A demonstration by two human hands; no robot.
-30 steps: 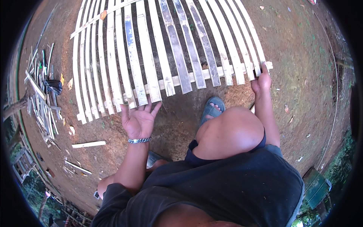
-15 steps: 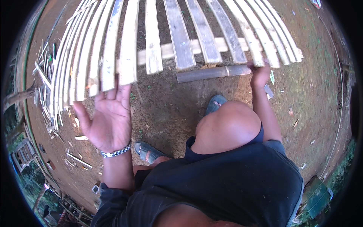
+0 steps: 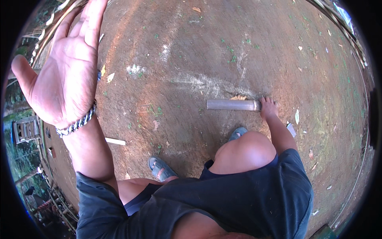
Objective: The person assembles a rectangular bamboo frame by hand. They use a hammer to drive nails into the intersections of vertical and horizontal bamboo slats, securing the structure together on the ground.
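My left hand (image 3: 69, 71) is raised at the upper left, palm showing and fingers stretched out, with a braided bracelet on the wrist. Its fingertips reach up beside curved pale strips (image 3: 55, 22) at the picture's upper left rim, seemingly part of a lifted slatted panel; whether they touch is unclear. Low on the ground, my right hand (image 3: 269, 107) closes over the right end of a short length of bamboo (image 3: 232, 104). That piece lies crosswise on the soil, in front of my sandalled feet.
Bare brown soil (image 3: 183, 119) spreads around, with pale dusty streaks, dry leaves and small green sprouts. More curved strips (image 3: 344, 26) run along the upper right rim. A pale wood sliver (image 3: 115, 141) lies below my left wrist. A wooden frame (image 3: 24, 129) stands far left.
The slatted panel has left the middle of the view, uncovering the soil. My left hand has risen toward the upper left. My right hand has gone down onto the bamboo's end.
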